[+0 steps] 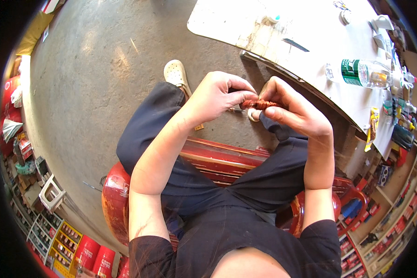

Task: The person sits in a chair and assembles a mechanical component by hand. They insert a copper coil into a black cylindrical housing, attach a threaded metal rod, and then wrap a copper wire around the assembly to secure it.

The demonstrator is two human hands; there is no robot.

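Observation:
In front of my knees, both hands meet over a short, reddish-brown, ridged piece (263, 104) that looks like a tight coil or twisted cord; its exact kind I cannot make out. My left hand (220, 95) pinches its left end between thumb and fingertips. My right hand (299, 109) grips the other end, thumb beneath and curled fingers above. Just below the left fingertips shows a thin, shiny, pin-like bit (236, 110), and whether it joins the coil I cannot tell.
I sit on a worn red wooden chair (116, 197). A white table (245, 18) at the far right bears a clear plastic bottle (366, 74), a dark flat blade-like strip (295, 45) and a yellow packet (373, 125). Stocked shelves (394, 213) line the right; red drums (95, 257) stand at lower left.

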